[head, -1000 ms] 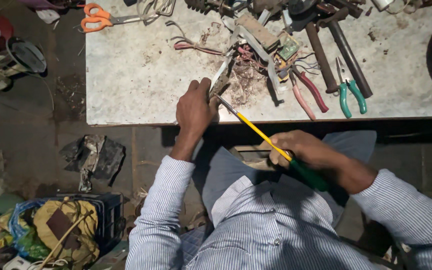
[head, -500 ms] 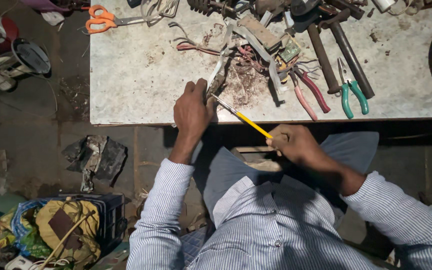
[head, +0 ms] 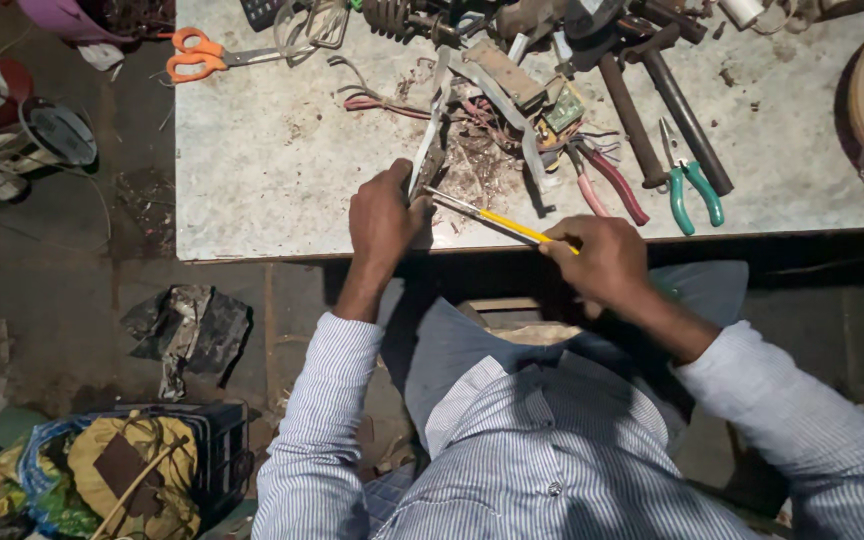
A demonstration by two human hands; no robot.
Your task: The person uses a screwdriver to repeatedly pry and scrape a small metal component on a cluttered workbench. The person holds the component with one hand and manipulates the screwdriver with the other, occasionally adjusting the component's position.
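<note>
The big grey tabletop [head: 282,150] holds a pile of tools. The left hand [head: 384,215] presses down on a metal strip [head: 424,150] at the near edge, grip closed on it. The right hand [head: 602,260] has its grip tight around a yellow screwdriver [head: 497,218]; the tip touches the strip.
</note>
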